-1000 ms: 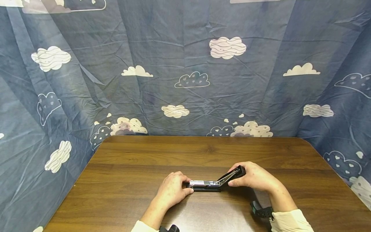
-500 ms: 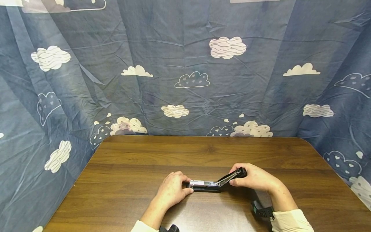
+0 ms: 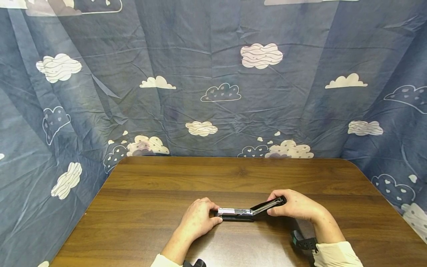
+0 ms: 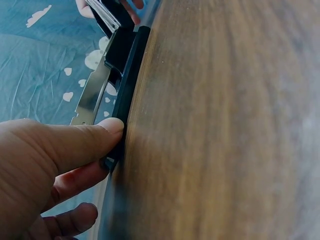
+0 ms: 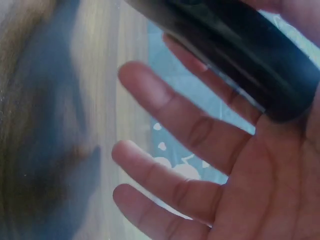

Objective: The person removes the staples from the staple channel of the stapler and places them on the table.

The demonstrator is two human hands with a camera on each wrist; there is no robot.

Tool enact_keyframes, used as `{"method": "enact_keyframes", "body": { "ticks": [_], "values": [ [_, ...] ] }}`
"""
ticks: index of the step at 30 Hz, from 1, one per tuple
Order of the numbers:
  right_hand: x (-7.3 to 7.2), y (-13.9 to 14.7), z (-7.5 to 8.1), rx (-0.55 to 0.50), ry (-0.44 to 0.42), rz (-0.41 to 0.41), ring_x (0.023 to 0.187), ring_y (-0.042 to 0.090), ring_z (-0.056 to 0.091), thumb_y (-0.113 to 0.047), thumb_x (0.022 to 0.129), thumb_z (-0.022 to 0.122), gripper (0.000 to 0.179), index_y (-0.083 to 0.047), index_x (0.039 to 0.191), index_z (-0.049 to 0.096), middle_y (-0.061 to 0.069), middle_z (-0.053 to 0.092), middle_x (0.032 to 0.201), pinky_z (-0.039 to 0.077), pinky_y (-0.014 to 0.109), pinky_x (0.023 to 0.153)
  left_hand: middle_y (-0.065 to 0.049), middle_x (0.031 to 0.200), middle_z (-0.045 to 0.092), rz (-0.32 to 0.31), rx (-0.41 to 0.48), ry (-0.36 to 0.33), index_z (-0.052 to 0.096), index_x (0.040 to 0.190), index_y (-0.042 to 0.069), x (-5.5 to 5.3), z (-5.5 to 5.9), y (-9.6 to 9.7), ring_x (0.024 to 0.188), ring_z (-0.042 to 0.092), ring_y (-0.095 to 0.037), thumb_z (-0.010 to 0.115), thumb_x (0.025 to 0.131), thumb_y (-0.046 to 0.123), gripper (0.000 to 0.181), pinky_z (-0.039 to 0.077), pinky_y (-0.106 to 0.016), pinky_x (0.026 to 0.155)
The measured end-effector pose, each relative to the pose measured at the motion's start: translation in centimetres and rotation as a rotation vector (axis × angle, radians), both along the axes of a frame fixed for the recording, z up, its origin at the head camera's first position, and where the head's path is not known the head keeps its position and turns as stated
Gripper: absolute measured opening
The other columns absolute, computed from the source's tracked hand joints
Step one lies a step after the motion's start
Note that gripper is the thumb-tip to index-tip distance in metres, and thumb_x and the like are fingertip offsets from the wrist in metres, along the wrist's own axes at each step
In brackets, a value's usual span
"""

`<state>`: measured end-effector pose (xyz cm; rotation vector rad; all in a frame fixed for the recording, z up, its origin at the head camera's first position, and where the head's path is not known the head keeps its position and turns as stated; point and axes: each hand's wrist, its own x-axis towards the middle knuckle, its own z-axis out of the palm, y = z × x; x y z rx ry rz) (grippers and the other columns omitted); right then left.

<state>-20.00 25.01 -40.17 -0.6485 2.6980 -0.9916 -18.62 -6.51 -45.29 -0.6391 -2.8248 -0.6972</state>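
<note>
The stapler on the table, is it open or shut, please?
The stapler is open: its top cover tilts up in the right hand, exposing the metal magazine.

left hand point(image 3: 198, 217) partly hides a stapler's point(image 3: 237, 215) end; its raised arm point(image 5: 240, 47), apparently, is blurred and cropped in the right wrist view.

In the head view, we see even, moderate light, pale glare on the near tabletop point(image 3: 240, 246) and a soft shadow beneath the right hand point(image 3: 295, 204). In the left wrist view, we find the tabletop blurred towards the frame's right edge; the right wrist view is hazy throughout.
</note>
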Motion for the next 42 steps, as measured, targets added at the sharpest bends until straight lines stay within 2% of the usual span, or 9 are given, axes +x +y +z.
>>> {"method": "enact_keyframes", "body": {
  "ticks": [7, 16, 25, 31, 35, 40, 42],
  "values": [
    [-0.2, 0.4, -0.2, 0.055, -0.005, -0.055, 0.066, 0.013, 0.049, -0.031, 0.07, 0.076, 0.03, -0.012, 0.087, 0.06, -0.004, 0.057, 0.074, 0.037, 0.027, 0.057, 0.012, 0.084, 0.059, -0.007, 0.002, 0.005, 0.073, 0.093, 0.02, 0.0, 0.0, 0.0, 0.08, 0.055, -0.011, 0.077, 0.069, 0.036, 0.029, 0.045, -0.032, 0.075],
    [-0.3, 0.4, -0.5, 0.042, -0.058, -0.055, 0.067, 0.017, 0.049, -0.03, 0.071, 0.077, 0.032, -0.011, 0.088, 0.058, -0.002, 0.058, 0.076, 0.038, 0.028, 0.057, 0.012, 0.084, 0.059, -0.013, 0.003, 0.009, 0.073, 0.093, 0.019, 0.1, 0.2, -0.1, 0.081, 0.055, -0.012, 0.077, 0.07, 0.033, 0.028, 0.044, -0.032, 0.075],
    [-0.2, -0.1, -0.5, 0.075, -0.042, -0.069, 0.065, 0.014, 0.049, -0.034, 0.07, 0.077, 0.034, -0.011, 0.086, 0.057, -0.003, 0.057, 0.076, 0.038, 0.028, 0.056, 0.011, 0.084, 0.058, -0.01, 0.004, 0.0, 0.073, 0.093, 0.019, 0.2, 0.2, -0.1, 0.081, 0.055, -0.012, 0.077, 0.07, 0.033, 0.028, 0.044, -0.033, 0.076],
    [-0.1, -0.8, -0.4, 0.143, 0.028, -0.097, 0.063, 0.012, 0.047, -0.04, 0.067, 0.077, 0.037, -0.014, 0.083, 0.055, -0.006, 0.053, 0.071, 0.037, 0.029, 0.056, 0.011, 0.084, 0.058, -0.01, 0.006, 0.004, 0.073, 0.094, 0.019, 0.1, 0.1, -0.1, 0.081, 0.055, -0.012, 0.077, 0.07, 0.033, 0.028, 0.044, -0.033, 0.077],
    [0.0, -1.8, -0.2, 0.152, 0.102, -0.108, 0.068, 0.012, 0.052, -0.037, 0.069, 0.076, 0.032, -0.016, 0.084, 0.057, -0.008, 0.056, 0.074, 0.04, 0.031, 0.06, 0.012, 0.084, 0.058, -0.01, 0.004, 0.001, 0.072, 0.094, 0.019, 0.1, 0.1, -0.1, 0.08, 0.055, -0.011, 0.077, 0.07, 0.033, 0.028, 0.044, -0.033, 0.078],
    [0.2, -3.6, 0.1, 0.108, 0.259, -0.151, 0.084, 0.017, 0.059, -0.027, 0.074, 0.074, 0.018, -0.021, 0.082, 0.059, -0.007, 0.062, 0.084, 0.044, 0.038, 0.072, 0.012, 0.084, 0.058, -0.009, 0.007, -0.001, 0.072, 0.093, 0.02, 0.1, 0.1, 0.0, 0.081, 0.055, -0.011, 0.077, 0.07, 0.033, 0.027, 0.044, -0.032, 0.078],
    [0.3, -4.4, 0.1, 0.094, 0.327, -0.163, 0.082, 0.015, 0.058, -0.023, 0.075, 0.073, 0.015, -0.023, 0.079, 0.058, -0.009, 0.06, 0.082, 0.045, 0.036, 0.072, 0.012, 0.084, 0.058, -0.01, 0.008, 0.001, 0.072, 0.093, 0.02, 0.2, 0.1, 0.0, 0.082, 0.056, -0.011, 0.077, 0.07, 0.034, 0.027, 0.044, -0.032, 0.079]
  ]
}}
